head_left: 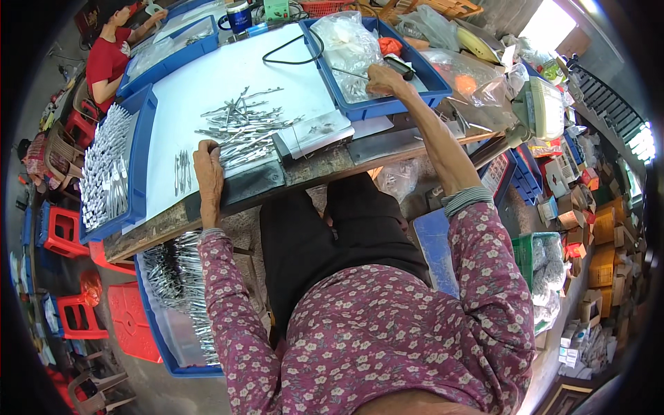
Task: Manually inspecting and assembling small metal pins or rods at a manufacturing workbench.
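My right hand (387,81) is over a blue tray (429,98) at the back right, fingers closed around a thin dark rod (350,73) that sticks out to the left. Clear plastic bags (346,43) and an orange-red bundle (390,46) lie in that tray. At the table's front edge my left hand (207,166) has its fingers bent together; what they hold, if anything, is hidden. Just right of it spreads a loose pile of slim metal tweezers-like pieces (252,131). A short row of similar pieces (182,171) lies to its left.
A blue tray (146,149) of white-tipped pieces stands at the table's left. A small metal block (315,135) sits at the front edge. Behind are a dark cable loop (277,61) and blue mug (238,17). A person in red (108,59) works at the far left.
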